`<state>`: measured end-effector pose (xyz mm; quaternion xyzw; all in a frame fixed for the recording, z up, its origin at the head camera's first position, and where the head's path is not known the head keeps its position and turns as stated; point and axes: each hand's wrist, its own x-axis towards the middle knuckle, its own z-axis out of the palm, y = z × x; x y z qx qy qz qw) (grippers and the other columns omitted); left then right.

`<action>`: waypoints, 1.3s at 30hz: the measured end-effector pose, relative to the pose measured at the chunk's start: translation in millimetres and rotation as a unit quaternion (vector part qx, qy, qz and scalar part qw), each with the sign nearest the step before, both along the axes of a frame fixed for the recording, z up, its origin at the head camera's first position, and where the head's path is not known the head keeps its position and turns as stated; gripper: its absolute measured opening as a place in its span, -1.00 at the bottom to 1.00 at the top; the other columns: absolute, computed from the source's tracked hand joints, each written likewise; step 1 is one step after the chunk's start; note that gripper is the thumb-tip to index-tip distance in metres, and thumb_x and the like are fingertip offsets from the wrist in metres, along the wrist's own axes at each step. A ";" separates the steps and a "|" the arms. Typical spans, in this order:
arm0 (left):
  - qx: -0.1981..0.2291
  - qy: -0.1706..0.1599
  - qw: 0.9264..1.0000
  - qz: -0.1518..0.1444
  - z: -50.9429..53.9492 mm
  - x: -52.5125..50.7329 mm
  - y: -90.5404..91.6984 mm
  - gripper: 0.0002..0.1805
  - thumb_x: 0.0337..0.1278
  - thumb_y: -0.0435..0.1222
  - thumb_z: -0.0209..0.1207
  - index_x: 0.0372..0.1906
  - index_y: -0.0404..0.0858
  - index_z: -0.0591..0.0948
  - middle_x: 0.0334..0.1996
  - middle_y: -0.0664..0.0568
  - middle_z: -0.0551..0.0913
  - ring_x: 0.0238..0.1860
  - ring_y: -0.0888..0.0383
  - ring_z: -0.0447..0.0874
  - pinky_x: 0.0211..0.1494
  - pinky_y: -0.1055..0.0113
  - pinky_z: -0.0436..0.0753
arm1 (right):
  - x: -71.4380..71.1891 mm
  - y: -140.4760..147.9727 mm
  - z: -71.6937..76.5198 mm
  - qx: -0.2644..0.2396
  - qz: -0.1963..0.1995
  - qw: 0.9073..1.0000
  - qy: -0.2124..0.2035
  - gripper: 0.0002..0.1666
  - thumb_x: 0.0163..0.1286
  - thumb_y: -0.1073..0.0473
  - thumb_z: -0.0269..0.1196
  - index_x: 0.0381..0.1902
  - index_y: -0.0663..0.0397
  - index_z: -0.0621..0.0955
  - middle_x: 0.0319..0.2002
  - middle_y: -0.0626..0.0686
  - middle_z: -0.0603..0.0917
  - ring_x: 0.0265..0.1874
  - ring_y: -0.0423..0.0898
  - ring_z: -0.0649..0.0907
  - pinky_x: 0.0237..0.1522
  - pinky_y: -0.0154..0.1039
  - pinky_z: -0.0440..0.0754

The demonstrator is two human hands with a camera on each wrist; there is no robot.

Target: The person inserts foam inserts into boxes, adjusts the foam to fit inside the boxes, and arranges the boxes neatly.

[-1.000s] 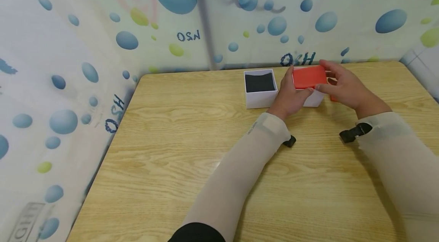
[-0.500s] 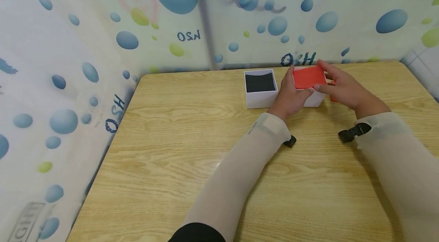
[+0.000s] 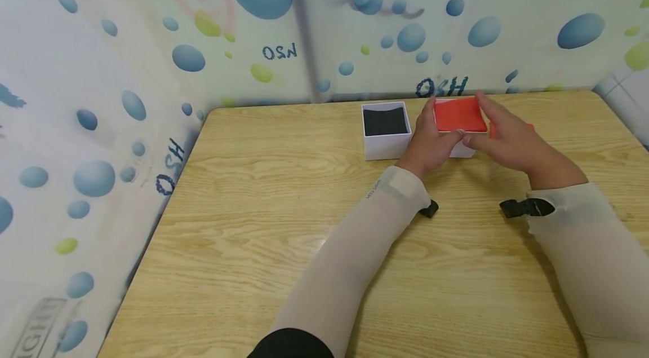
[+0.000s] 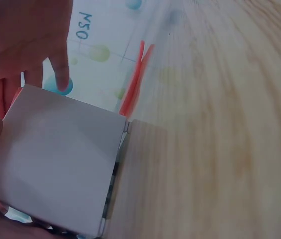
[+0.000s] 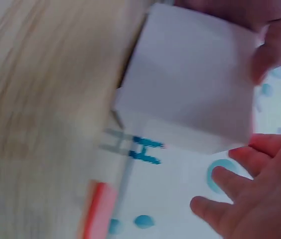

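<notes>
A white box (image 3: 462, 149) stands near the table's back edge, with a red sheet-like piece (image 3: 458, 114) lying in its top opening. My left hand (image 3: 428, 141) grips the box's left side, thumb over the front edge. Beside the right edge is my right hand (image 3: 522, 141), its thumb close to the front right corner. In the right wrist view the right hand's fingers (image 5: 230, 184) are spread and fairly straight, with fingertips near the box's rim; whether they touch it is unclear. The left wrist view shows the box's plain white front (image 4: 56, 159).
A second white box (image 3: 386, 146) with a black piece (image 3: 385, 122) inside stands left of the left hand. Another red piece (image 3: 529, 126) lies right of the box, mostly hidden behind the right hand. A patterned wall sheet (image 3: 405, 36) rises behind the table (image 3: 243, 194).
My right hand has loosened from the red piece's right edge, its fingers spreading and shifting slightly rightward. The red piece sits lower, with the box's front rim now showing. My left hand stays put.
</notes>
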<state>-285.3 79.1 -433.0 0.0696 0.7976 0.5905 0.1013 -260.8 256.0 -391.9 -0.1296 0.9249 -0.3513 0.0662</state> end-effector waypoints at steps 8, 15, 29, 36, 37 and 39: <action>-0.006 0.008 1.000 -0.001 -2.5 -1.3 0.9 0.04 0.37 -0.08 0.32 0.70 0.27 -0.09 0.52 0.30 0.26 0.40 0.27 0.37 0.40 0.28 0.57 | 11.7 -13.7 4.6 0.110 0.027 0.993 0.034 0.08 0.53 0.09 0.21 0.70 0.26 -0.15 0.70 0.32 -0.16 0.66 0.41 -0.07 0.49 0.49 0.15; -0.017 0.025 1.000 -0.005 -1.0 -5.1 -1.2 0.04 0.39 -0.07 0.31 0.72 0.19 -0.11 0.57 0.25 0.21 0.45 0.25 0.34 0.45 0.29 0.51 | 14.0 -19.9 6.3 0.149 0.044 0.987 0.029 0.03 0.46 0.19 0.19 0.67 0.40 -0.06 0.69 0.37 -0.20 0.67 0.35 -0.24 0.53 0.51 -0.18; -0.015 0.025 1.000 -0.005 -2.2 -3.2 -2.0 0.04 0.38 -0.02 0.30 0.72 0.16 -0.10 0.57 0.23 0.22 0.44 0.23 0.35 0.45 0.27 0.51 | 12.3 -23.7 -1.5 0.189 0.052 0.980 0.035 0.02 0.39 0.19 0.24 0.64 0.44 0.04 0.68 0.39 -0.07 0.67 0.37 -0.09 0.57 0.46 -0.13; -0.021 0.030 0.999 -0.006 -2.8 -3.2 -1.1 0.05 0.38 0.02 0.29 0.73 0.14 -0.11 0.61 0.22 0.18 0.49 0.23 0.32 0.49 0.26 0.47 | 12.2 -24.4 -7.4 0.198 0.044 0.978 0.054 0.01 0.37 0.19 0.28 0.62 0.44 0.11 0.66 0.39 0.02 0.66 0.37 0.01 0.58 0.36 0.06; -0.021 0.031 0.999 -0.006 -3.0 -3.4 -1.0 0.04 0.39 0.01 0.29 0.73 0.14 -0.12 0.61 0.22 0.18 0.49 0.23 0.32 0.50 0.26 0.47 | 12.0 -24.2 -8.0 0.199 0.043 0.978 0.056 0.00 0.37 0.19 0.28 0.62 0.44 0.12 0.66 0.39 0.03 0.65 0.37 0.02 0.58 0.36 0.08; -0.020 0.030 0.999 -0.005 -3.3 -3.7 -1.0 0.04 0.38 0.01 0.29 0.73 0.14 -0.11 0.61 0.23 0.18 0.49 0.23 0.32 0.50 0.26 0.47 | 12.0 -24.6 -8.3 0.201 0.042 0.977 0.058 0.00 0.38 0.18 0.28 0.62 0.44 0.13 0.66 0.38 0.04 0.65 0.37 0.03 0.57 0.36 0.10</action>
